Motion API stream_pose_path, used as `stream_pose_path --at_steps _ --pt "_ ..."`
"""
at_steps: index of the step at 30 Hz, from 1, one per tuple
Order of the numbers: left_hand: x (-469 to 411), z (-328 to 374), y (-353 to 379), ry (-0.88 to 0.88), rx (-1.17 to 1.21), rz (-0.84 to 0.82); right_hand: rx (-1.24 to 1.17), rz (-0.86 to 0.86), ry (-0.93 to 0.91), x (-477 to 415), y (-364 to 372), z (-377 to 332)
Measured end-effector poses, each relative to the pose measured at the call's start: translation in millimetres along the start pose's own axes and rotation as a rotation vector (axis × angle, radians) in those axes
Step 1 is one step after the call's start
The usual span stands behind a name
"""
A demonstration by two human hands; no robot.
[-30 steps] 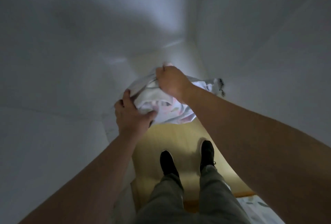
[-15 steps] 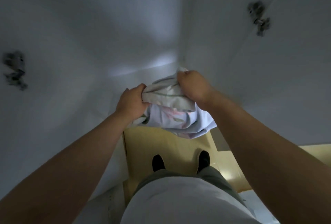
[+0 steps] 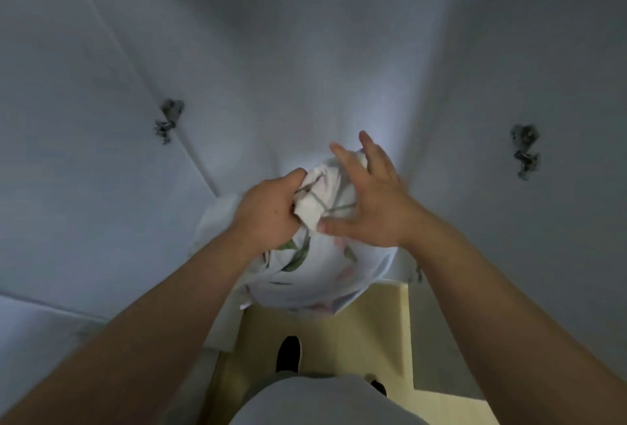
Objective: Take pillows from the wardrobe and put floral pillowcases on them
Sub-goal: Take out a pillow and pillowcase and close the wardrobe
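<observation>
A crumpled white pillowcase [image 3: 315,265] with green leaves and pink flowers hangs in front of me, inside the open white wardrobe [image 3: 305,51]. My left hand [image 3: 271,210] is closed on the bunched top of the cloth. My right hand [image 3: 369,200] rests against the bundle's right side with fingers spread, thumb touching the fabric. No pillow can be made out.
Open wardrobe doors stand on both sides, with metal hinges at left [image 3: 169,119] and right [image 3: 526,153]. Below is a yellowish wooden floor [image 3: 373,329], with my dark shoe [image 3: 288,353] on it.
The bundle has come up and toward me. My right hand has released its closed grip and spread its fingers. The view has tilted, so both hinges show lower down.
</observation>
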State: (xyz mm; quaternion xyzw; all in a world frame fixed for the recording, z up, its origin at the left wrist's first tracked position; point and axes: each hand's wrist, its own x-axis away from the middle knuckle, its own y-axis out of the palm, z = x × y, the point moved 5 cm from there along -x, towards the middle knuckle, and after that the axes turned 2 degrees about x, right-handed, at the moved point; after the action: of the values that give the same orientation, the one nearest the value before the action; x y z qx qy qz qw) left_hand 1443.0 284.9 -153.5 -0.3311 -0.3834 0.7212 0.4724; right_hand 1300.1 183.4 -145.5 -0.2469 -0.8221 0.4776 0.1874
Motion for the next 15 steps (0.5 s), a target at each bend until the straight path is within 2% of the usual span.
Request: stream_pose_path --at_steps 2,6,10,12,15 --pt "16 3 -15 -0.03 -0.019 0.031 0.122 -0.022 -0.088 -2 8 -9" --pt "59 -4 -41 -0.186 -0.071 0.142 0.18 0.189 -0.306 -6 10 -43" --pt "103 -23 -60 -0.421 0.006 0.209 0.04 0.178 -0.425 -6 23 -85" --pt "128 -32 -71 -0.475 0.066 0.297 -0.047 0.164 -0.464 -2 33 -111" --pt "166 -44 -88 -0.549 0.125 0.408 -0.026 0.127 -0.544 3 51 -149"
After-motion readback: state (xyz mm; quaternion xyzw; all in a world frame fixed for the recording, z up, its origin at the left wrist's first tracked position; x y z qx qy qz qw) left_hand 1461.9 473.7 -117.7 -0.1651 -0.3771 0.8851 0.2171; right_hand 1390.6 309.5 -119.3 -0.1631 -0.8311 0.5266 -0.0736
